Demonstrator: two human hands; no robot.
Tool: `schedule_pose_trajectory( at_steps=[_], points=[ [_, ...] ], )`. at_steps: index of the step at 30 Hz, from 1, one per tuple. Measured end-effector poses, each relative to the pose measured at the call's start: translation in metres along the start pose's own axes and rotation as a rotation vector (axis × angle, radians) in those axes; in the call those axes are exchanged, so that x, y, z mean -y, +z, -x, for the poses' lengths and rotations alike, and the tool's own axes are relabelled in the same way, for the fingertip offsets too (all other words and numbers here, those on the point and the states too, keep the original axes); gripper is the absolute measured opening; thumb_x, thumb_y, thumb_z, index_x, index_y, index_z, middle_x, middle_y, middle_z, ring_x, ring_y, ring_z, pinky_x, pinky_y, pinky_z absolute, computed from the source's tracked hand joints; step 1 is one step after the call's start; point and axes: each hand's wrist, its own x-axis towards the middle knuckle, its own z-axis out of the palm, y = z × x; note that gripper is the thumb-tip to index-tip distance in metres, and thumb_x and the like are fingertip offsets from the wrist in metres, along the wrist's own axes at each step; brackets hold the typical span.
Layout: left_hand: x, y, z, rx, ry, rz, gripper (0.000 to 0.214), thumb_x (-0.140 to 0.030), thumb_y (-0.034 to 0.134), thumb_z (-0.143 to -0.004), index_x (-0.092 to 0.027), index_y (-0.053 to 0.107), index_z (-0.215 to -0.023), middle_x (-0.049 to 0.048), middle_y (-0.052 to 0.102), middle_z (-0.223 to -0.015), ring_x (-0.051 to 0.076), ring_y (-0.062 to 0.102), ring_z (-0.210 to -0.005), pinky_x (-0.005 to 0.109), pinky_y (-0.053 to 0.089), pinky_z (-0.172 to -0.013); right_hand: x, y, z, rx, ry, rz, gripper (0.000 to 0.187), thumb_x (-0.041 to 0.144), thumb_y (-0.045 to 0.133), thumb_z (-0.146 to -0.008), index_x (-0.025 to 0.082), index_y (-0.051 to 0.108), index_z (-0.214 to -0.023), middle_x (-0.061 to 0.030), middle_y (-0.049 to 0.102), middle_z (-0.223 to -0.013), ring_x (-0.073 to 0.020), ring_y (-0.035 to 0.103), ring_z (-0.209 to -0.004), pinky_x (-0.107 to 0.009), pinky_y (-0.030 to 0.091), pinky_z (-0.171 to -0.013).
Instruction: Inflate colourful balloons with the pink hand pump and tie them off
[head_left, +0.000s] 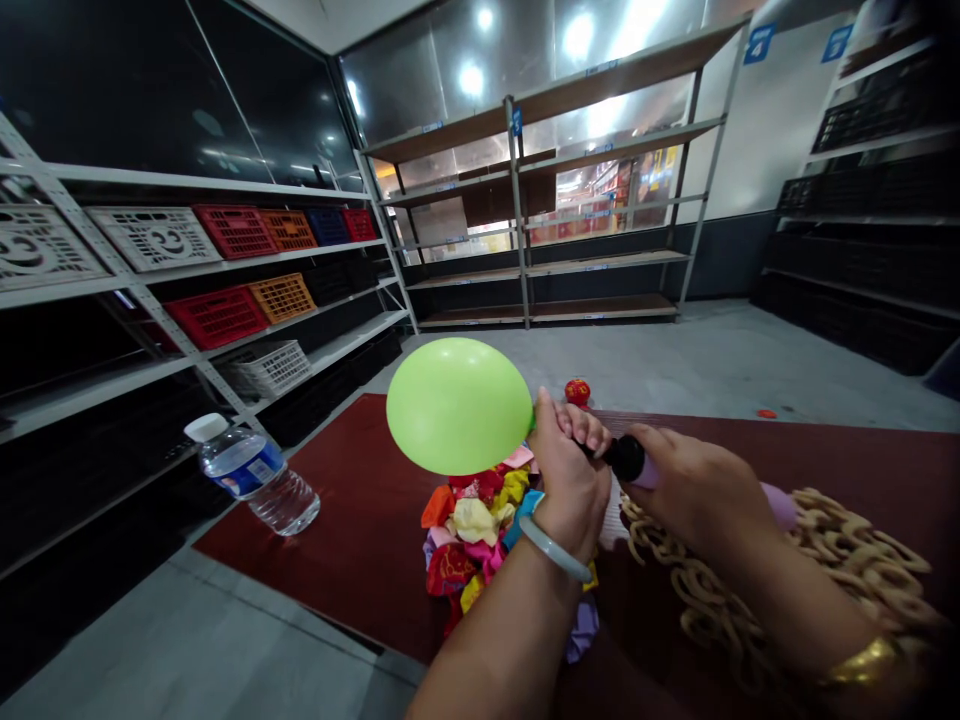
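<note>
Neck of green balloon and black end of pump clasped in left grip; pump's lilac body held by right grip. Balloon swollen, just left of left grip; crumpled pieces below. Inflation seemingly underway; firm neck hold called for.

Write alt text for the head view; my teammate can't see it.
The left hand holds an inflated green balloon by its neck, at the black end of a pump in the right hand. On the red-brown table are a colourful crumpled heap, tan rings at right and a water bottle at left.
</note>
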Motion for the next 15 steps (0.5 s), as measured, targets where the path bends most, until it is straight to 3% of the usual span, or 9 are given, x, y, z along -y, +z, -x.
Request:
schedule_pose_trajectory(
  at_steps=[9, 15],
  points=[
    [0.01, -0.012, -0.006, -0.018, -0.036, -0.043, 0.056, -0.051, 0.069, -0.083, -0.02, 0.03, -0.057, -0.0069, 0.028, -0.043, 0.007, 0.027, -0.035, 0.024, 0.017, -0.04, 0.0, 0.011, 0.001, 0.027, -0.009, -0.042, 0.043, 0.041, 0.058, -0.086, 0.017, 0.059, -0.122, -0.0118, 0.074, -0.102, -0.0253, 0.07, -0.079, -0.034, 0.047, -0.064],
    [-0.017, -0.015, -0.022, -0.05, 0.009, 0.004, 0.052, -0.044, 0.062, -0.089, -0.02, 0.029, -0.057, -0.0069, 0.028, -0.043, 0.007, 0.027, -0.035, 0.024, 0.017, -0.041, -0.028, 0.02, 0.001, 0.109, 0.003, -0.126, 0.041, 0.041, 0.061, -0.082, 0.024, 0.062, -0.12, -0.0068, 0.074, -0.106, -0.0246, 0.071, -0.083, -0.034, 0.051, -0.068]
  ],
)
